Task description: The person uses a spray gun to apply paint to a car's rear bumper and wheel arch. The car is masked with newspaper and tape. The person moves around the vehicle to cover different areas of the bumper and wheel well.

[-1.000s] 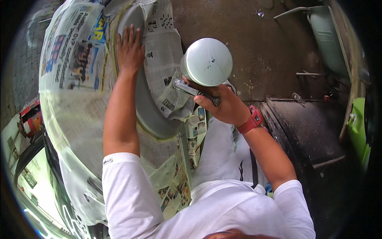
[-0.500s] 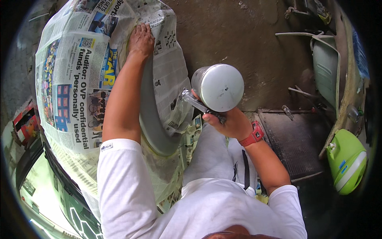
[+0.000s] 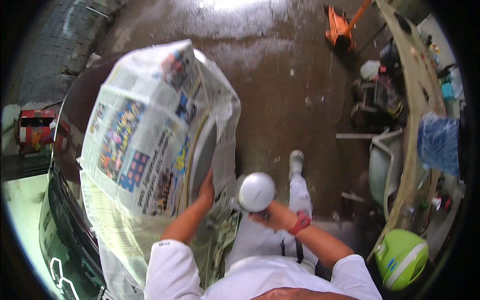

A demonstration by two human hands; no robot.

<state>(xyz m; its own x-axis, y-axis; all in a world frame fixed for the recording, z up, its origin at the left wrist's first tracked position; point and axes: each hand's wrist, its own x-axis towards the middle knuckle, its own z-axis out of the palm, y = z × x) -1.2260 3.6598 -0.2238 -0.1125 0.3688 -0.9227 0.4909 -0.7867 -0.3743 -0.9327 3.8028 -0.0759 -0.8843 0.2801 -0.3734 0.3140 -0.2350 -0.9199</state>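
The grey panel (image 3: 204, 150) is a long, curved, smooth strip, dull and even in colour, with a yellowish edge along its left side. It lies left of the middle, framed by newspaper (image 3: 117, 120) wrapped over the car, the sheets creased and see-through toward the bottom. The left hand (image 3: 205, 190) lies against the strip's right edge, fingers stretched out and together, with nothing visible in its grasp. The right hand (image 3: 274, 216) curls around the spray gun (image 3: 257, 192) beneath its round, white-topped cup, just right of the panel; the fingers are blurred.

Half a second earlier the left hand was up at the panel's far end; now it is lower, nearer the body. The view takes in more floor (image 3: 280, 110), and an orange jack (image 3: 340, 30) and a white shoe (image 3: 296, 162) have come into sight.

The newspaper carries a bold dark headline, turned sideways, among small print and colour photos. A small dark-lettered tag sits on the left sleeve (image 3: 172, 260), and the green container (image 3: 400, 255) bears a blue mark.
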